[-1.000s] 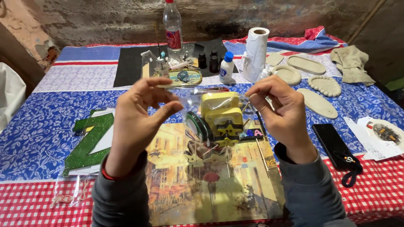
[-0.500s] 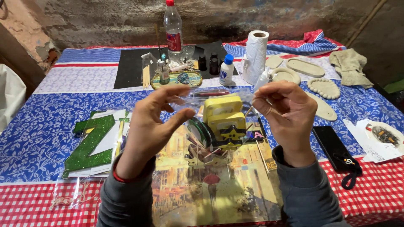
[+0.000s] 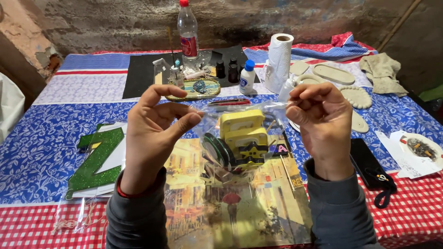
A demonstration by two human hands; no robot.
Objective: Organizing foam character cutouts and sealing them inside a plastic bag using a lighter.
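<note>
Both my hands are raised over the table and pinch the top edge of a clear plastic bag [image 3: 240, 138]. My left hand [image 3: 154, 124] grips the bag's left corner between thumb and fingers. At the right corner, my right hand [image 3: 323, 122] does the same. Inside the bag hang yellow foam pieces [image 3: 242, 131], dark green rings and other small craft parts. Under the bag lies a printed picture [image 3: 230, 203] of a street scene with a red umbrella.
A green glitter letter [image 3: 97, 159] lies at the left. Behind stand a plastic bottle [image 3: 188, 30], a paper towel roll [image 3: 280, 60], small bottles and pale oval moulds [image 3: 332, 74]. A black phone [image 3: 364, 159] and paper scraps lie at the right.
Both hands have drawn a little apart, stretching the bag's top edge wider. The bag still hangs in the same place over the picture.
</note>
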